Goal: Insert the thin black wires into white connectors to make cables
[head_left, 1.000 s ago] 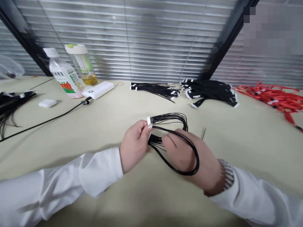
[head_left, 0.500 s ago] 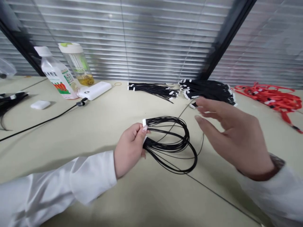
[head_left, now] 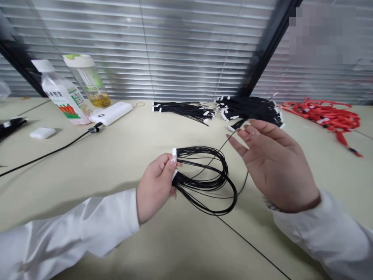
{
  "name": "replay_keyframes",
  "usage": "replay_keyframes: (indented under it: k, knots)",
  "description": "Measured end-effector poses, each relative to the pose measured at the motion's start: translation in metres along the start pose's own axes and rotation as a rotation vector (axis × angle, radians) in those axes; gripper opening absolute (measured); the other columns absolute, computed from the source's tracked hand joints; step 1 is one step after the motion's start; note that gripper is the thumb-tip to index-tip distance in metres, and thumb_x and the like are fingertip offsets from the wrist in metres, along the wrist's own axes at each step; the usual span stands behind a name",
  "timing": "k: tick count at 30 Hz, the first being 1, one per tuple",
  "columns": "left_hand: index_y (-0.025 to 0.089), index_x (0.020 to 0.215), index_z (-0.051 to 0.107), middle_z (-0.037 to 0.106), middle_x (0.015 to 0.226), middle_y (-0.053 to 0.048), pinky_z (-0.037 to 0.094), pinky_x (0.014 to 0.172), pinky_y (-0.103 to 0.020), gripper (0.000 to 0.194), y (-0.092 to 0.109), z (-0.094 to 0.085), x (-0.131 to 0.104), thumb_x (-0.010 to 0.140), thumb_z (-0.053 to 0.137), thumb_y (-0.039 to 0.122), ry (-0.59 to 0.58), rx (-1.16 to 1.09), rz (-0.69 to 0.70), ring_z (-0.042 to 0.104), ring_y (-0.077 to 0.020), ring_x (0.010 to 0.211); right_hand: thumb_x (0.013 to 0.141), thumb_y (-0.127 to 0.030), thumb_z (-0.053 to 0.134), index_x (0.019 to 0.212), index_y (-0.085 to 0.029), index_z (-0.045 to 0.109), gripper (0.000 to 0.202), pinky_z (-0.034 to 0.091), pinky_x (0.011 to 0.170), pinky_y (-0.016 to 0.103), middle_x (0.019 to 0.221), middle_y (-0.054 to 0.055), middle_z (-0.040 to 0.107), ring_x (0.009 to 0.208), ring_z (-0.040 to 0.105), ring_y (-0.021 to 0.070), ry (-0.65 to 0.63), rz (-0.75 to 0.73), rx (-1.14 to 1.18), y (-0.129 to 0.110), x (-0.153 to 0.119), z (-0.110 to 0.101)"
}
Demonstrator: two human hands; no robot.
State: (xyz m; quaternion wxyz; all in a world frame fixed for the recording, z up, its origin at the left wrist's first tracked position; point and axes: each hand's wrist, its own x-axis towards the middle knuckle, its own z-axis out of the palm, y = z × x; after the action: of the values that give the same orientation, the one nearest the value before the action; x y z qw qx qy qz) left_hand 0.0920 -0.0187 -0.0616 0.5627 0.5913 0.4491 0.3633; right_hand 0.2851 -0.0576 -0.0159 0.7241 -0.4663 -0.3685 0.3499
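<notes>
My left hand (head_left: 155, 185) grips the white-ended side of a looped bundle of thin black cables (head_left: 230, 190), thumb on top; the loops hang out to the right above the table. To the right of the loops, my right hand (head_left: 276, 163) is raised with its fingers apart. A single thin black strand passes near its fingertips; no hold on it can be seen. Behind that hand lies a thick pile of black cables with white connectors (head_left: 247, 108), partly covered by the fingers. A smaller bundle of black cables (head_left: 180, 110) lies left of the pile.
Red cables (head_left: 323, 112) are heaped at the back right. At the left stand a labelled bottle (head_left: 62, 93) and a tea bottle (head_left: 91, 81), beside a white power bank (head_left: 113, 113) with a black cord. A white case (head_left: 42, 133) lies nearby. Blinds rise behind the table (head_left: 116, 155).
My right hand has turned, and its fingers have shifted a little left. The view has moved slightly to the right. My left hand keeps hold of the looped bundle.
</notes>
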Motion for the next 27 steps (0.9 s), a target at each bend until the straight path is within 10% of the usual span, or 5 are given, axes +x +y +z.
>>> replay_keyframes:
  k: [14, 21, 27]
  knots:
    - [0.017, 0.076, 0.049, 0.039, 0.042, 0.01, 0.035, 0.032, -0.014, 0.024, 0.003, 0.001, -0.001, 0.089, 0.041, 0.036, -0.013, 0.0, -0.009, 0.038, -0.0043, 0.029, 0.085, -0.021, 0.049, 0.075, -0.024, 0.052, 0.011, 0.044, 0.064, 0.028, 0.076, -0.002, 0.048, 0.064, 0.05, 0.0074, 0.033, -0.07, -0.064, -0.022, 0.011, -0.002]
    - [0.018, 0.076, 0.05, 0.038, 0.042, 0.009, 0.032, 0.031, -0.014, 0.031, -0.003, 0.0, -0.002, 0.087, 0.043, 0.046, -0.092, -0.046, 0.0, 0.038, -0.0048, 0.031, 0.082, -0.028, 0.057, 0.072, -0.022, 0.061, 0.012, 0.033, 0.045, 0.022, 0.061, -0.004, 0.055, 0.05, 0.043, 0.007, -0.388, -0.208, -0.735, -0.008, -0.015, 0.008]
    - [0.018, 0.075, 0.048, 0.038, 0.042, 0.008, 0.032, 0.032, -0.014, 0.031, -0.002, 0.0, -0.006, 0.088, 0.041, 0.046, -0.105, -0.024, 0.006, 0.039, -0.0052, 0.032, 0.083, -0.025, 0.053, 0.066, -0.02, 0.057, 0.019, 0.036, 0.053, 0.023, 0.06, -0.004, 0.059, 0.054, 0.049, 0.0077, -0.51, -0.393, -1.067, 0.006, -0.023, 0.012]
